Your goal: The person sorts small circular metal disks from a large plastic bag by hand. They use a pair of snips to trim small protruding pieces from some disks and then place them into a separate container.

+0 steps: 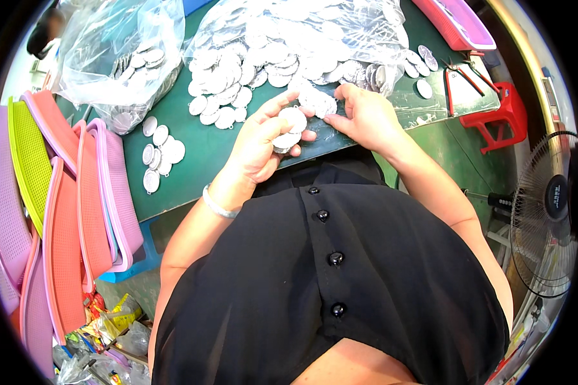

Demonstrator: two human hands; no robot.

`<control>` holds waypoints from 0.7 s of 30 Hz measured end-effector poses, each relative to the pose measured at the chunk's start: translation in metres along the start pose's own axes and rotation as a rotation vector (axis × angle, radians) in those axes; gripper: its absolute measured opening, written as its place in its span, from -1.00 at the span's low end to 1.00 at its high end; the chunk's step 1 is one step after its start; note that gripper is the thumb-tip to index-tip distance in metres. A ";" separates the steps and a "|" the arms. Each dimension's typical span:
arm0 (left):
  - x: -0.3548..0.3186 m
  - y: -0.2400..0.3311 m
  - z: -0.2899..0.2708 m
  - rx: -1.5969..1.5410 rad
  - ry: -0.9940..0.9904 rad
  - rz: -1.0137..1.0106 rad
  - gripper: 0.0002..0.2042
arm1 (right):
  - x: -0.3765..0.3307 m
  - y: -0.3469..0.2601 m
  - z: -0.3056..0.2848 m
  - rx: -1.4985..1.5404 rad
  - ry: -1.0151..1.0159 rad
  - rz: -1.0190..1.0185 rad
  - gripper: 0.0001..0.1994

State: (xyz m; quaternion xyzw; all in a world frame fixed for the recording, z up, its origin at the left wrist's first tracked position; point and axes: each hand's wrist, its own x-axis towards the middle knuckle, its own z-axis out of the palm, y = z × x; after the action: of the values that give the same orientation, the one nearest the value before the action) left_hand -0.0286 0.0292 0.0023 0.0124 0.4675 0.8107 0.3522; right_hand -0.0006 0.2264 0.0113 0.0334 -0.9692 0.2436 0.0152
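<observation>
Several round silver metal discs, like medallions with small loops, lie stacked in my left hand, whose fingers curl round them. My right hand rests at the table's near edge, thumb and forefinger apart beside a small cluster of the same discs. Its other fingers are partly hidden. Beyond both hands, a large heap of discs spills from under a clear plastic bag. A smaller group of loose discs lies to the left on the green table.
Another clear bag with discs stands at the back left. Stacked plastic baskets crowd the left side. To the right are pliers, a few loose discs, a pink basket, a red stool and a fan.
</observation>
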 end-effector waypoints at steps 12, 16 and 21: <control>0.004 -0.001 -0.007 -0.078 0.053 -0.059 -0.78 | 0.003 0.004 -0.008 0.958 -0.238 0.258 -0.95; 0.003 0.001 -0.003 -0.107 0.039 -0.130 -0.71 | -0.004 0.001 -0.002 1.010 -0.097 -0.040 -0.98; 0.001 0.001 -0.001 -0.089 -0.064 -0.105 -0.63 | -0.005 -0.003 0.005 0.541 0.154 -0.380 -0.88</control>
State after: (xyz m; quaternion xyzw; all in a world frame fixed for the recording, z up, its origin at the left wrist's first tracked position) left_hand -0.0305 0.0288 0.0017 -0.0019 0.4196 0.8102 0.4093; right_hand 0.0042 0.2216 0.0076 0.1975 -0.8419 0.4866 0.1241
